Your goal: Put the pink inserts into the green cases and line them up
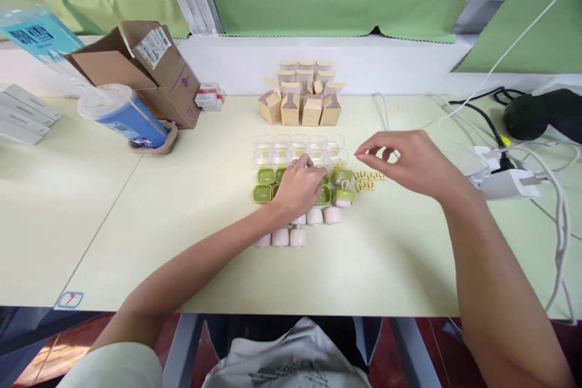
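Note:
My left hand reaches over the rows of small green open cases, its fingers bent down and closed at a green case at its right; part of that case is hidden. My right hand hovers above the table, thumb and forefinger tips pinched together; whatever they hold, if anything, is too small to make out. Under its fingertips lie small yellow ring-like pieces. Two green cases at the row's right end have something pale in them. Nearer me stand several pale pink rounded pots, some partly behind my left hand.
Clear plastic covers lie in rows behind the green cases. Small open cardboard boxes stand near the wall. To the left are a blue cup and a large carton. White cables and a power strip lie at right.

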A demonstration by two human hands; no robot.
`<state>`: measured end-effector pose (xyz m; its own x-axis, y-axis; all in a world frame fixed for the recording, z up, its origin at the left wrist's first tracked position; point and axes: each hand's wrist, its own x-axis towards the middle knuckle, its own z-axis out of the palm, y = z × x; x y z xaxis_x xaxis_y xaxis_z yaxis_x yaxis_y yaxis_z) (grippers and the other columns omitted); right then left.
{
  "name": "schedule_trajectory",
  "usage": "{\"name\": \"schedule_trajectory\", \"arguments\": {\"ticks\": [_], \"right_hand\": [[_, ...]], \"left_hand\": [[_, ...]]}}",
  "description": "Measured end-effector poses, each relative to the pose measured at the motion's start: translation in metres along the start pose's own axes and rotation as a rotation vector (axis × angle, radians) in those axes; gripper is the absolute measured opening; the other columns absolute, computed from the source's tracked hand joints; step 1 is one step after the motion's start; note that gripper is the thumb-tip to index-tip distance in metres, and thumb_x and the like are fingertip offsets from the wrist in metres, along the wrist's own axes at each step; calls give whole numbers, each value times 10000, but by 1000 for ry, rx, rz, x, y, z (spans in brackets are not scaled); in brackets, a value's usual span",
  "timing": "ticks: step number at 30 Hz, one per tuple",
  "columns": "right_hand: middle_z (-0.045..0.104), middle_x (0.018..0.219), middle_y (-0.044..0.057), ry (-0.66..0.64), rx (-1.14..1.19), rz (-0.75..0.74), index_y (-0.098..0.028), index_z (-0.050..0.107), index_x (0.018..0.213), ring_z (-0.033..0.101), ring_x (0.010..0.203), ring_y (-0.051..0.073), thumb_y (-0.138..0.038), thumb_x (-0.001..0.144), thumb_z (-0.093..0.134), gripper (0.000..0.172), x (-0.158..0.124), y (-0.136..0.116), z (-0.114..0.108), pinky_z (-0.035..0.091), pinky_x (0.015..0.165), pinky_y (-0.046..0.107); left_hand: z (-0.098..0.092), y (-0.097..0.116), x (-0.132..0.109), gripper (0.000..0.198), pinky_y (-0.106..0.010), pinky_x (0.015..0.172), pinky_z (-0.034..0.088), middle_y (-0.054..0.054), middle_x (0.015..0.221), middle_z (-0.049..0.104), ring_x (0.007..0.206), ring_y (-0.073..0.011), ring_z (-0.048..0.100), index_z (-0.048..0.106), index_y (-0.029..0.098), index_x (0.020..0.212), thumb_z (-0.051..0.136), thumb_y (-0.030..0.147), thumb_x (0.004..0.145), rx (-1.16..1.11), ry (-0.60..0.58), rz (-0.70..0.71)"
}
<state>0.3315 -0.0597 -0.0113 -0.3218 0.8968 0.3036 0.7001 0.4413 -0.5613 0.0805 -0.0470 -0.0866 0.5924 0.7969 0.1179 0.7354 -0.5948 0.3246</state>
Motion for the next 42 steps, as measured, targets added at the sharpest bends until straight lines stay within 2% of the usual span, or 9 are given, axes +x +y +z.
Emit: {"name": "schedule_trajectory", "arguments": {"ticks": [5,9,15,17,20,26,33,39,42], "right_hand": [[863,917,11,89,-25,-20,-302,814,881,747,767,231,-279,986,755,122,36,-19,3,545,682,387],[869,959,15,-96,-180,61,-264,814,928,766,819,244,-232,997,706,132,38,-15,19,506,724,383],[874,1085,62,-349,-375,30,-225,857,1061,777,933,266,-190,1020,696,169,34,-14,45,486,743,374],[867,1152,94,-417,-441,-14,-217,868,1080,783,1036,301,-203,1014,737,147,34,-19,53,474,724,373],[849,1111,126,-480,-572,-47,-217,875,1043,772,1078,322,-219,1005,768,114,35,-29,61,434,677,366],[820,962,125,-609,-658,-77,-192,853,931,714,1102,331,-184,1012,708,166,35,-36,71,408,698,383],[831,976,112,-602,-578,-102,-178,870,949,710,1114,312,-74,997,627,268,36,-33,72,426,756,374],[853,1106,73,-282,-554,111,-209,875,1079,739,938,265,-215,1045,642,236,35,-17,33,434,722,373],[860,1096,74,-328,-576,187,-224,877,1190,747,907,264,-221,1031,661,268,33,-6,27,444,722,375]], "left_hand": [[5,-2,0,351,-475,952,600,-125,1034,808,1318,-345,669,828,189,1199,583,48,990,-5,4,13],[-2,2,5,244,-484,977,599,-132,1049,832,1289,-346,674,838,192,1163,655,132,1013,-39,30,-2],[-74,-51,-1,137,-411,875,594,-79,1018,854,999,-281,750,820,230,1039,709,229,959,-146,244,-130],[-104,-83,-10,100,-372,779,571,-53,772,782,769,-249,714,749,242,787,822,278,844,-92,148,-160],[-130,-109,-20,205,-306,628,504,7,582,688,590,-223,701,716,248,815,871,374,766,-64,-307,-280],[-124,-78,-11,461,-278,680,508,-25,917,834,875,-241,846,645,213,1190,800,209,756,4,-704,-456],[-114,-66,-10,310,-316,644,447,-59,926,820,841,-248,816,676,197,1076,744,116,784,59,-685,-421],[-132,-52,-17,171,-358,757,479,-86,930,834,984,-320,805,738,202,1073,756,278,922,271,-369,-450],[-135,-48,-18,172,-346,764,474,-67,940,843,1002,-299,803,744,215,1111,722,325,981,230,-321,-432]]}}
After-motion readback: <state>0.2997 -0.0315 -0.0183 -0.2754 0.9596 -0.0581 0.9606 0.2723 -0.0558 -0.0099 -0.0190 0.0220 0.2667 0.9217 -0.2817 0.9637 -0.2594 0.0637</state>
